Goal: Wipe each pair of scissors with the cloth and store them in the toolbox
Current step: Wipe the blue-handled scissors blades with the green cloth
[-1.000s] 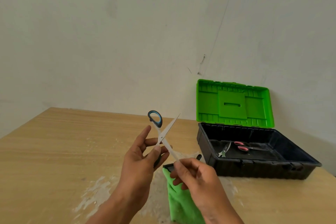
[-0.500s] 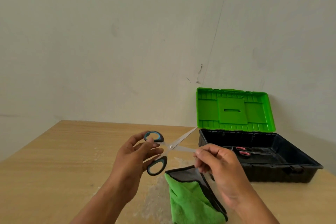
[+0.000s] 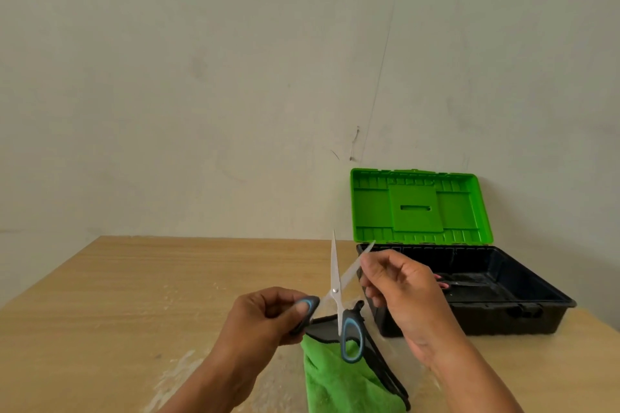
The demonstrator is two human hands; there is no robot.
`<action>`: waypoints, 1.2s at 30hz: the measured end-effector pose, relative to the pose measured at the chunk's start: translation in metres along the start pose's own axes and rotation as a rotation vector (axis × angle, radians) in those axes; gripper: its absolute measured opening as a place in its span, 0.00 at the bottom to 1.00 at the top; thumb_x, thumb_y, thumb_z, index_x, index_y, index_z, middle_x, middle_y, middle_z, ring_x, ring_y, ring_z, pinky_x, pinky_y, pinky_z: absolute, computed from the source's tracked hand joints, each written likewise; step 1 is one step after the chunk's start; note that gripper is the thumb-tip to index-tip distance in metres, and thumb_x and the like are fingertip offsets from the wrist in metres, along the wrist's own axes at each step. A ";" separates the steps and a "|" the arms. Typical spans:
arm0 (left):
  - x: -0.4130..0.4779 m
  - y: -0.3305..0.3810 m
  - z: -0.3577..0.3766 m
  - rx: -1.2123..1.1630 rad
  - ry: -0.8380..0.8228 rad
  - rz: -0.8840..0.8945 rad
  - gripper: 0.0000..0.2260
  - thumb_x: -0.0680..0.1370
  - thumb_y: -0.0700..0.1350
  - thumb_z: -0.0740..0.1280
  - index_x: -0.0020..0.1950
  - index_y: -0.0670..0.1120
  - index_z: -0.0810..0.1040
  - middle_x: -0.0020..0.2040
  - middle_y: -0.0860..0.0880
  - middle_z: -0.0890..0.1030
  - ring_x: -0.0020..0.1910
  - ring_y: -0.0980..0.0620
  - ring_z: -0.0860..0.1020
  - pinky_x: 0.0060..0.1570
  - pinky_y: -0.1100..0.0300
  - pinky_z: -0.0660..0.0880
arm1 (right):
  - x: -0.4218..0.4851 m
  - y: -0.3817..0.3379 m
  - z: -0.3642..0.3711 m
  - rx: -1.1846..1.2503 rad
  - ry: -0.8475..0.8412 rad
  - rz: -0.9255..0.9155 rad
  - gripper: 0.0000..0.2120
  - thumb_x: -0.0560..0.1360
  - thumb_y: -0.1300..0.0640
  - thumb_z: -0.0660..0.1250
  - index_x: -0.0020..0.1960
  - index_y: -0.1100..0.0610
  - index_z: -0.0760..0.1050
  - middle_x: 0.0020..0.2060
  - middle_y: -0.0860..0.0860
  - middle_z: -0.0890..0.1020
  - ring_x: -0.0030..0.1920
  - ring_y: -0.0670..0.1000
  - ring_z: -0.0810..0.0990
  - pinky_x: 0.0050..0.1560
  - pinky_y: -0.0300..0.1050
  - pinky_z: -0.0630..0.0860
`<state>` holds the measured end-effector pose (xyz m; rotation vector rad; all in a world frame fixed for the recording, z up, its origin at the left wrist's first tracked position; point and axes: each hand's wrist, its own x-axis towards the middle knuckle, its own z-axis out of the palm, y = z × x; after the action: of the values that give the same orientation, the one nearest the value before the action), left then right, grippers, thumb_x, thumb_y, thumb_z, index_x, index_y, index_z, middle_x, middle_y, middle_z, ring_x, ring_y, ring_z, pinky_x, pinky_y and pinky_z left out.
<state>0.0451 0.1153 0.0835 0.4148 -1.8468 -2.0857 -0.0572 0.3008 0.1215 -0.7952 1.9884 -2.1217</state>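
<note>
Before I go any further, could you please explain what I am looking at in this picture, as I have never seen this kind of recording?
There is no machine here: a person works with two bare hands, and one camera worn on the head looks forward and down at them, so you see what that person sees. The left hand grips one handle of the blue-handled scissors, which are spread open and held in the air. The right hand pinches one blade near its tip. Below them a green cloth lies on the wooden table. To the right stands the toolbox, a black box with its green lid raised, and red-handled scissors lie inside it.
</note>
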 end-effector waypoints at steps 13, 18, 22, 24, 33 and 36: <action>0.030 -0.020 0.047 -0.150 0.178 0.042 0.04 0.74 0.38 0.73 0.46 0.39 0.85 0.41 0.39 0.86 0.38 0.47 0.83 0.40 0.57 0.81 | -0.003 0.032 -0.011 -0.212 0.011 0.115 0.02 0.75 0.59 0.76 0.47 0.54 0.86 0.35 0.53 0.85 0.30 0.48 0.80 0.33 0.44 0.79; 0.035 -0.027 0.053 -0.075 0.153 0.072 0.03 0.73 0.39 0.75 0.44 0.40 0.86 0.39 0.40 0.87 0.36 0.48 0.84 0.39 0.55 0.81 | 0.001 0.037 -0.021 -0.196 0.052 0.122 0.04 0.74 0.60 0.77 0.45 0.52 0.86 0.39 0.57 0.87 0.32 0.49 0.81 0.36 0.42 0.82; 0.037 -0.032 0.061 -0.095 0.163 0.068 0.02 0.71 0.35 0.75 0.42 0.37 0.85 0.36 0.37 0.85 0.32 0.45 0.84 0.35 0.56 0.82 | 0.004 0.044 -0.018 -0.223 0.048 0.115 0.04 0.73 0.61 0.77 0.46 0.53 0.86 0.39 0.55 0.87 0.33 0.47 0.83 0.36 0.40 0.82; 0.039 -0.032 0.065 -0.102 0.164 0.067 0.02 0.71 0.34 0.75 0.42 0.36 0.84 0.33 0.39 0.85 0.30 0.46 0.84 0.31 0.58 0.81 | 0.005 0.048 -0.019 -0.209 0.060 0.118 0.04 0.73 0.61 0.77 0.47 0.53 0.86 0.39 0.54 0.87 0.34 0.46 0.84 0.36 0.39 0.82; 0.052 -0.026 0.082 -0.046 0.098 0.081 0.05 0.71 0.35 0.75 0.43 0.38 0.81 0.36 0.39 0.86 0.33 0.47 0.84 0.33 0.57 0.82 | 0.023 0.046 -0.043 -0.460 0.064 0.036 0.03 0.75 0.51 0.75 0.49 0.47 0.85 0.40 0.46 0.86 0.39 0.41 0.83 0.41 0.38 0.81; 0.055 -0.018 0.096 0.015 0.068 0.112 0.06 0.72 0.37 0.76 0.44 0.39 0.81 0.36 0.41 0.86 0.36 0.45 0.85 0.36 0.55 0.82 | 0.035 0.031 -0.059 -0.522 0.098 -0.053 0.04 0.76 0.51 0.74 0.50 0.49 0.85 0.41 0.45 0.86 0.44 0.39 0.82 0.45 0.33 0.79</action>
<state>-0.0464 0.1802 0.0769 0.3726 -1.8046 -1.9618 -0.1218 0.3344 0.1022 -0.8260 2.6492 -1.7020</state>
